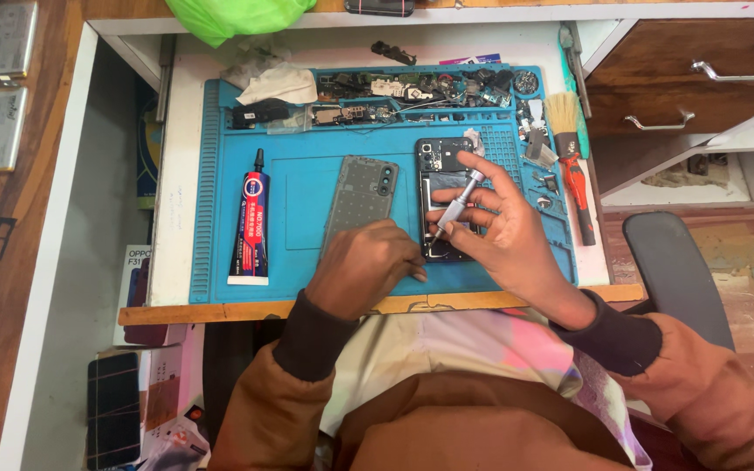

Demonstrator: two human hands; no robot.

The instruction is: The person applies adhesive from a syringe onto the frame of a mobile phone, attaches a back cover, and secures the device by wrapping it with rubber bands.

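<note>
At centre frame we see the right hand (503, 228) gripping a silver screwdriver (457, 207), tip down on the opened phone (443, 179) on the blue mat (298, 187). The left hand (366, 266) is curled over the grey back cover (361, 192) just left; we cannot tell whether it grips anything.

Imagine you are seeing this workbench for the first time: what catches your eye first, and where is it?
The bright blue repair mat fills the middle of the white desk. On it lies an opened phone, where the right hand holds a small silver screwdriver; the left hand rests beside it, covering the lower end of the grey back cover. A glue tube lies at the mat's left.
</note>
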